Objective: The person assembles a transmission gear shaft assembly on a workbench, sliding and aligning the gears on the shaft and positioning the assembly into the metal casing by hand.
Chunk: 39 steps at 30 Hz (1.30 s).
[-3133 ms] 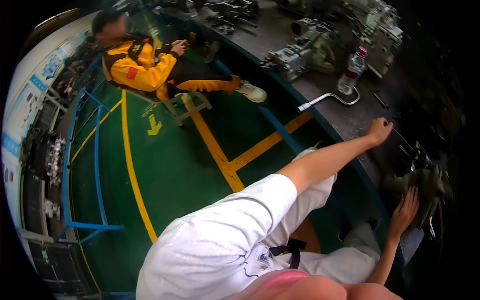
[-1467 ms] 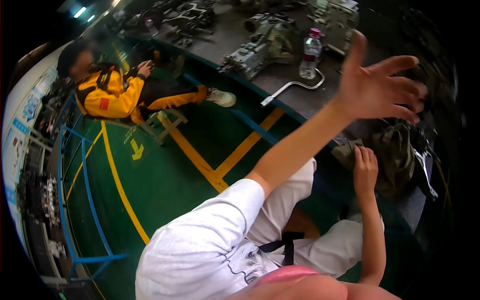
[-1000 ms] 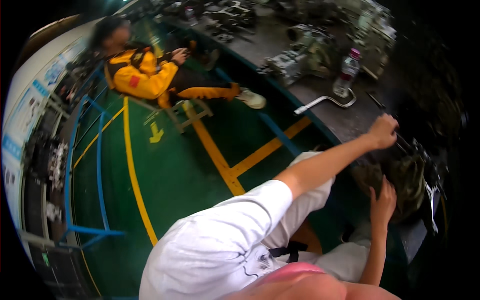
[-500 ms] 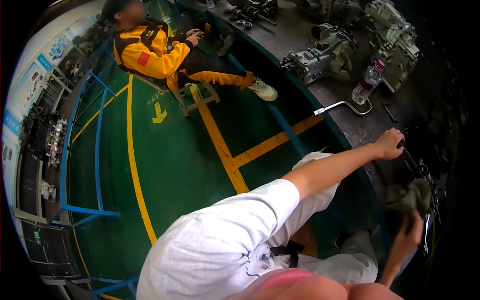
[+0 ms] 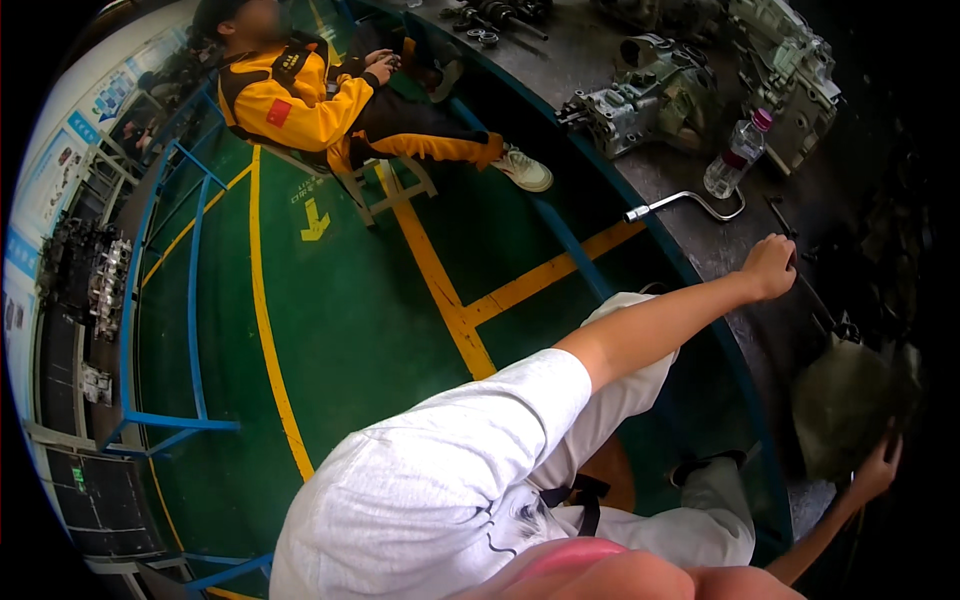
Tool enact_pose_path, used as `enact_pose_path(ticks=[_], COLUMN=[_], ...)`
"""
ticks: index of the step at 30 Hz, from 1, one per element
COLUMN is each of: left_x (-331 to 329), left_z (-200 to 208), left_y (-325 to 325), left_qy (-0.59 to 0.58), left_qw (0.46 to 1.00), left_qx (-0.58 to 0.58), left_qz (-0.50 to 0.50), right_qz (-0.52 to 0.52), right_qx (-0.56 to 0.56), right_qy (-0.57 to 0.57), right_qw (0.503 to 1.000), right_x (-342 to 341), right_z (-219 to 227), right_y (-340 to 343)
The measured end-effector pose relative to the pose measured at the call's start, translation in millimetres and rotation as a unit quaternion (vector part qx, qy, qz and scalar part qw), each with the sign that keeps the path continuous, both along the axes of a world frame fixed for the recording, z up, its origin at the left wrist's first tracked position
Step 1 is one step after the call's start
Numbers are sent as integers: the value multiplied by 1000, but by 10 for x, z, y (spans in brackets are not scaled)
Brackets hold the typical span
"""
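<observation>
Over the bench at the right, my left hand (image 5: 772, 267) is closed in a fist around a thin dark metal rod (image 5: 818, 308). The rod slants away from the fist towards a small dark toothed-looking part (image 5: 846, 330); its gripped end is hidden in my fingers. Below that part, a grey-green cloth (image 5: 843, 405) hangs spread out. My right hand (image 5: 878, 468) is at the cloth's lower right edge, its fingers dim and partly in shadow, apparently closed on it. Just beyond my left hand lies a slim dark bolt-like piece (image 5: 780, 215).
A bent cranked wrench (image 5: 690, 203) lies near the bench edge beside a water bottle (image 5: 738, 160). Metal gearbox housings (image 5: 640, 105) and a taller casting (image 5: 795, 90) stand farther back. A person in a yellow and black jacket (image 5: 300, 105) sits across the green floor (image 5: 350, 320).
My right hand has moved right, and the cloth has shifted right and down and spread wider. My left hand has moved slightly up and left, still closed.
</observation>
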<state>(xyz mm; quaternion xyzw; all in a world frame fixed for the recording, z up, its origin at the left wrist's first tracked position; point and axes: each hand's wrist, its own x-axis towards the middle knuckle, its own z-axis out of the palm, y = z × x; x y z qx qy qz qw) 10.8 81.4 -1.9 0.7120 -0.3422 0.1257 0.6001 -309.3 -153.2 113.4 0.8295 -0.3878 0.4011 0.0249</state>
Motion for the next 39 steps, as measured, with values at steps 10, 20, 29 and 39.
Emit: enact_pose_path(ticks=[10,20,29,39], left_x=[-48,-144,-211,-350], left_z=[-74,81,89,161], left_y=[-21,-18,-32,-27], left_qy=[-21,-11,-12,-166], left_qw=[1000,998,998,986], left_qx=[18,-58,-57,-9], left_qz=[-10,13,10,13], right_qz=[184,291,281,235], right_qx=[-72,78,49,17], right_qy=[16,52,218,214], right_qw=[980,952,933,948], right_x=[54,-321,28,173], right_z=[-572,-143,-1196,-689], right_y=[696,155,968,1533])
